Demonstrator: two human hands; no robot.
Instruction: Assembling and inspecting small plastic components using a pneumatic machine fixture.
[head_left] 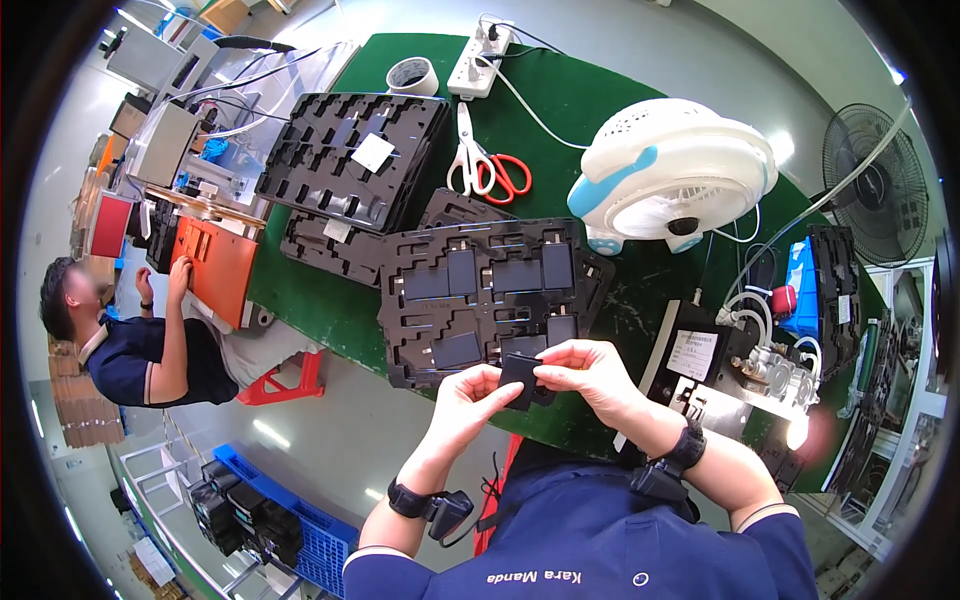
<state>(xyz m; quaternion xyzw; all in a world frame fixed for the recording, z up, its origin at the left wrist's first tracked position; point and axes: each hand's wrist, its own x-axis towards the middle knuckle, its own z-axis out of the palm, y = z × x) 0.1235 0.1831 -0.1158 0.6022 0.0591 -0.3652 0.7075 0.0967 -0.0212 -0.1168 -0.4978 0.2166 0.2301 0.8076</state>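
Between my two hands is a black power adapter, a flat block (519,381), held just over the near edge of a black moulded tray (402,352). My left hand (466,402) pinches its left side with thumb and fingers. The thumb and forefinger of my right hand (592,378) close on its upper right corner. Several more black power adapters (461,272) lie in the tray's slots, some with metal plug pins showing. Any pins on the held adapter cannot be made out.
On the green table (335,330) stand stacked black trays (340,150), scissors (468,155), a tape roll (412,76), a power strip (480,62) and a white fan (675,175). A metal fixture with hoses (770,370) is at right. Another person (150,350) sits at left.
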